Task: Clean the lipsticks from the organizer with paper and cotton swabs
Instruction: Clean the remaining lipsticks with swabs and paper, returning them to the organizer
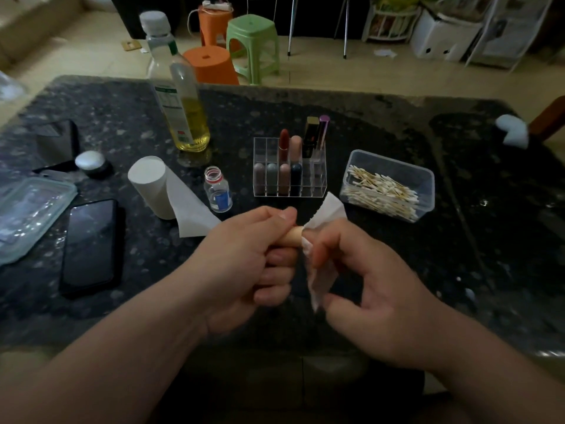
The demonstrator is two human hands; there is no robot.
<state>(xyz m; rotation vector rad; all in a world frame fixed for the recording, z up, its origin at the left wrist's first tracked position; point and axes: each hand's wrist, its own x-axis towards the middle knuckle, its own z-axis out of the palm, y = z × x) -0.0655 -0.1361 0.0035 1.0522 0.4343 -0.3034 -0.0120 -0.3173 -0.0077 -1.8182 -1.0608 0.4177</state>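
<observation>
My left hand (256, 255) grips a beige lipstick (292, 237) above the near part of the dark stone table (397, 123). My right hand (367, 283) pinches a piece of white paper (324, 240) wrapped round the lipstick's right end. Behind them stands a clear organizer (315, 182) with several lipsticks upright in its slots. A paper roll (153, 185) with a loose sheet lies to the left. To the right, a clear box (425, 179) holds cotton swabs (382, 191).
A tall oil bottle (180, 96) stands at the back left, a small open glass bottle (217, 194) near the roll. A black phone (90, 243), a clear lid (27, 209) and a round silver cap (90, 162) lie left. Stools stand beyond the table.
</observation>
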